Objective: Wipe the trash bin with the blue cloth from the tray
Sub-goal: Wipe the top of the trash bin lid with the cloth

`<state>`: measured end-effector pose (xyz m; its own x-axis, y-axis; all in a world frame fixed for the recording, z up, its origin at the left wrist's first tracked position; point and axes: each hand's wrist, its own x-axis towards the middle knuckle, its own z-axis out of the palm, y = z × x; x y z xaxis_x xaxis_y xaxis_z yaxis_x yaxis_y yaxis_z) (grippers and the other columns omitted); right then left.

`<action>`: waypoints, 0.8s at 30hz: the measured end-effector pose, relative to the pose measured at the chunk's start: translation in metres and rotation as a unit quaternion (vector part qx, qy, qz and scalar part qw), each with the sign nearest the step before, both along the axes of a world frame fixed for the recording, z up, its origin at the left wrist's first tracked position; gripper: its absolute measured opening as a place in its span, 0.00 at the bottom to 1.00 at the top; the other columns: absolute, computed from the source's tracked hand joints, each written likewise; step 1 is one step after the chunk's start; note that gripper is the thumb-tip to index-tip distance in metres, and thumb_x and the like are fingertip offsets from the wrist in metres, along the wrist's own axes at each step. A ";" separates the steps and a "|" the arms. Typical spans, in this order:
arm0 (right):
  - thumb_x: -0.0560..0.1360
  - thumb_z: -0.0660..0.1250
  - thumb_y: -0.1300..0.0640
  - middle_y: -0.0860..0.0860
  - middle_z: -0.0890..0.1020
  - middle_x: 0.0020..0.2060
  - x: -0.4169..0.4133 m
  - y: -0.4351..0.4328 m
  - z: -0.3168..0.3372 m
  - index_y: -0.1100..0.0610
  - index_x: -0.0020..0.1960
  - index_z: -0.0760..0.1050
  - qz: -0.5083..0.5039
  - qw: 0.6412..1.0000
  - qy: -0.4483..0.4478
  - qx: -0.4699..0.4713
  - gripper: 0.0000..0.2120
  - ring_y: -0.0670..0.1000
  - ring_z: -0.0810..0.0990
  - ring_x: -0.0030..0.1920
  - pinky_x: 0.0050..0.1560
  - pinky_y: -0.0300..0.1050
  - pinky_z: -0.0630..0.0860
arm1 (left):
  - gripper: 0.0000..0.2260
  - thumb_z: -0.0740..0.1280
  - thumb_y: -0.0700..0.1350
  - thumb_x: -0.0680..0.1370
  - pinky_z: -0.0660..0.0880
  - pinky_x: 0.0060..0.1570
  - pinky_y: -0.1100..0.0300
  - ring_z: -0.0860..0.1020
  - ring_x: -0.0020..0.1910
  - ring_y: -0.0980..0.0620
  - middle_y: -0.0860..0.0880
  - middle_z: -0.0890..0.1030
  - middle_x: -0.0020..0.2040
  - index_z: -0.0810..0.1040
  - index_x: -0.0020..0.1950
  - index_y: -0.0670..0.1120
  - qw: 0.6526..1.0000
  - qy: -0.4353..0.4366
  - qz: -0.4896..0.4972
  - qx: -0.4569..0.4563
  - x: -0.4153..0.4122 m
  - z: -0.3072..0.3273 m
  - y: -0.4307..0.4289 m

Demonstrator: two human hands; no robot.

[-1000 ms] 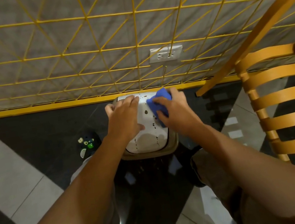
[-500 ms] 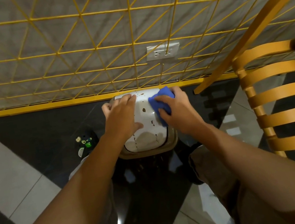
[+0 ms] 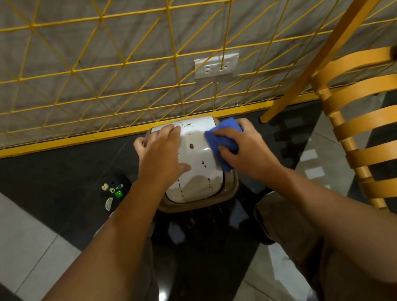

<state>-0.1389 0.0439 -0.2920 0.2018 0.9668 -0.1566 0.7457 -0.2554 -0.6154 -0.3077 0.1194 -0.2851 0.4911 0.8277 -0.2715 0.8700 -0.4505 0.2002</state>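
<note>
A small trash bin [image 3: 202, 198] with a brown rim and a white swing lid [image 3: 197, 156] stands on the floor against the wall. Brown spots and drips mark the lid. My left hand [image 3: 161, 154] lies flat on the lid's left side, fingers spread, steadying it. My right hand [image 3: 243, 146] presses a bunched blue cloth [image 3: 221, 137] against the lid's right side. The tray is out of view.
A yellow wire grid [image 3: 175, 56] covers the grey wall, with a white socket [image 3: 217, 65] behind it. An orange slatted chair [image 3: 388, 148] stands at the right. A black shoe with charms [image 3: 115, 190] is left of the bin. The floor has black and pale tiles.
The blue cloth has shifted slightly along the lid's right side under my right hand. My left hand stays on the lid. The camera tilted a little.
</note>
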 end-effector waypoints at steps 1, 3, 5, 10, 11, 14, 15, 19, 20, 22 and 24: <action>0.74 0.67 0.58 0.59 0.68 0.63 -0.003 -0.006 -0.002 0.56 0.64 0.73 0.018 1.000 -0.002 0.000 0.18 0.57 0.70 0.61 0.62 0.41 0.66 | 0.37 0.72 0.56 0.69 0.56 0.66 0.49 0.62 0.70 0.50 0.52 0.62 0.73 0.59 0.73 0.50 1.000 0.002 -0.002 0.001 0.000 0.000 0.000; 0.73 0.68 0.58 0.59 0.68 0.62 -0.005 -0.022 -0.006 0.56 0.63 0.74 0.061 0.998 -0.014 -0.007 0.18 0.58 0.69 0.61 0.64 0.43 0.65 | 0.37 0.72 0.56 0.69 0.56 0.66 0.49 0.62 0.70 0.49 0.51 0.62 0.73 0.59 0.73 0.49 1.000 0.003 -0.005 0.005 0.000 0.000 0.001; 0.72 0.68 0.59 0.59 0.69 0.61 -0.002 -0.033 -0.009 0.57 0.62 0.75 0.075 0.997 -0.011 -0.017 0.18 0.58 0.70 0.61 0.62 0.42 0.65 | 0.38 0.72 0.57 0.69 0.56 0.65 0.49 0.63 0.70 0.49 0.52 0.62 0.73 0.59 0.73 0.50 1.000 0.003 -0.008 0.009 -0.001 -0.001 0.001; 0.74 0.66 0.60 0.58 0.71 0.59 0.008 -0.019 -0.003 0.56 0.63 0.75 0.005 0.999 0.036 -0.007 0.17 0.56 0.74 0.57 0.56 0.38 0.68 | 0.38 0.72 0.56 0.68 0.56 0.66 0.48 0.63 0.70 0.49 0.52 0.63 0.73 0.59 0.73 0.50 1.000 0.000 -0.003 0.005 0.000 -0.002 0.000; 0.75 0.66 0.59 0.59 0.72 0.59 0.009 -0.011 -0.002 0.55 0.64 0.74 -0.010 0.999 0.032 -0.006 0.17 0.55 0.74 0.57 0.55 0.37 0.67 | 0.37 0.72 0.56 0.68 0.56 0.66 0.48 0.63 0.70 0.49 0.51 0.63 0.73 0.59 0.73 0.50 1.000 -0.001 -0.003 0.004 0.000 -0.001 0.000; 0.77 0.62 0.57 0.59 0.73 0.59 0.010 0.012 0.000 0.54 0.66 0.72 -0.037 0.998 0.032 -0.025 0.18 0.56 0.74 0.57 0.55 0.38 0.65 | 0.37 0.73 0.56 0.68 0.56 0.66 0.48 0.63 0.70 0.49 0.51 0.64 0.73 0.60 0.72 0.49 1.000 -0.004 -0.003 0.004 -0.001 -0.001 0.001; 0.77 0.62 0.56 0.59 0.73 0.60 0.010 0.016 0.000 0.54 0.66 0.72 -0.045 0.998 0.036 -0.033 0.18 0.56 0.74 0.58 0.55 0.39 0.65 | 0.37 0.73 0.56 0.68 0.56 0.66 0.48 0.63 0.70 0.49 0.51 0.64 0.73 0.60 0.72 0.49 1.000 -0.004 -0.003 0.005 -0.001 -0.001 0.001; 0.77 0.63 0.56 0.58 0.74 0.60 0.000 0.002 -0.003 0.53 0.66 0.71 -0.094 0.993 0.062 -0.042 0.18 0.56 0.74 0.59 0.56 0.39 0.66 | 0.38 0.73 0.56 0.68 0.56 0.65 0.48 0.63 0.69 0.49 0.51 0.63 0.73 0.60 0.72 0.49 1.000 0.000 -0.004 0.010 0.000 -0.002 0.000; 0.76 0.63 0.57 0.58 0.74 0.60 -0.004 -0.006 -0.004 0.53 0.66 0.71 -0.106 0.991 0.070 -0.041 0.18 0.56 0.74 0.59 0.55 0.39 0.66 | 0.38 0.73 0.57 0.67 0.56 0.65 0.48 0.64 0.69 0.49 0.51 0.64 0.72 0.60 0.72 0.49 1.000 0.002 -0.005 0.012 -0.001 -0.003 0.000; 0.76 0.64 0.58 0.58 0.74 0.60 -0.012 -0.021 -0.007 0.54 0.65 0.72 -0.126 0.987 0.088 -0.039 0.17 0.55 0.74 0.59 0.55 0.39 0.66 | 0.38 0.73 0.57 0.67 0.57 0.65 0.48 0.65 0.69 0.49 0.51 0.64 0.72 0.61 0.72 0.49 1.000 0.004 -0.009 0.017 -0.001 -0.003 0.001; 0.76 0.64 0.58 0.57 0.75 0.59 -0.016 -0.033 -0.009 0.54 0.65 0.72 -0.141 0.983 0.103 -0.052 0.17 0.54 0.74 0.59 0.55 0.39 0.66 | 0.38 0.73 0.57 0.67 0.57 0.64 0.48 0.65 0.68 0.48 0.51 0.65 0.72 0.61 0.72 0.49 1.000 0.005 -0.010 0.018 -0.001 -0.003 0.001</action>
<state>-0.1552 0.0109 -0.3008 0.4142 0.8533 -0.3167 0.4983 -0.5038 -0.7057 -0.3084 0.1204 -0.2880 0.5047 0.8271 -0.2473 0.8628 -0.4740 0.1758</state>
